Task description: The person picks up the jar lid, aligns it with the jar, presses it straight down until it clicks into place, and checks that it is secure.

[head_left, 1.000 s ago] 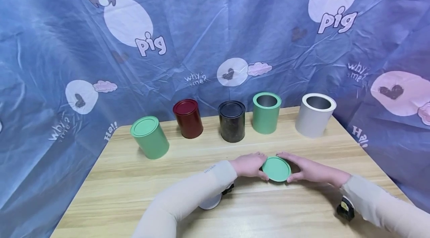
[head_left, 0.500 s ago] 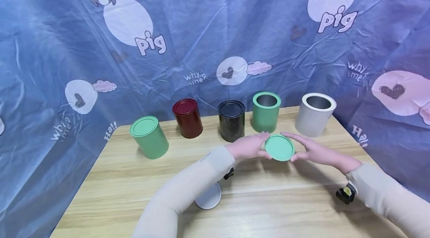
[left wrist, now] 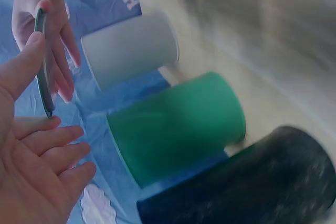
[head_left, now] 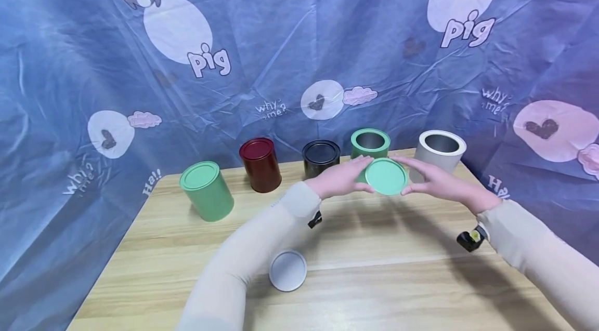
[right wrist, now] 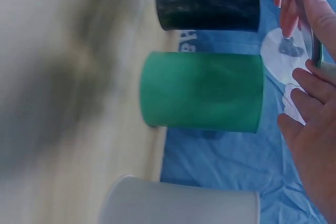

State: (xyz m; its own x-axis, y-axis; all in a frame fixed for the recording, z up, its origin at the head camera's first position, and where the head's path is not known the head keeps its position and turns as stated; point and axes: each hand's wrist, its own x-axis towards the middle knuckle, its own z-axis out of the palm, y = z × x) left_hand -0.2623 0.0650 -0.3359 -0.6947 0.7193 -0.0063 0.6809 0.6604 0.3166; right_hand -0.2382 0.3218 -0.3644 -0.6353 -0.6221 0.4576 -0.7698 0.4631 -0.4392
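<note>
A round green lid is held up between both hands, above the table and in front of the open green can. My left hand pinches its left edge between thumb and index finger; my right hand pinches the right edge the same way. Seen edge-on in the left wrist view, the lid is thin, with the other fingers spread loose below it. The green can stands close by in the right wrist view, its lower part hidden behind the lid in the head view.
A white open can stands right of the green one, a black lidded can left of it. Farther left are a dark red can and a lidded green can. A white lid lies on the wooden table.
Both hands have lifted the green lid off the table and carried it away from the body, toward the open green can. The cans have stayed put.
</note>
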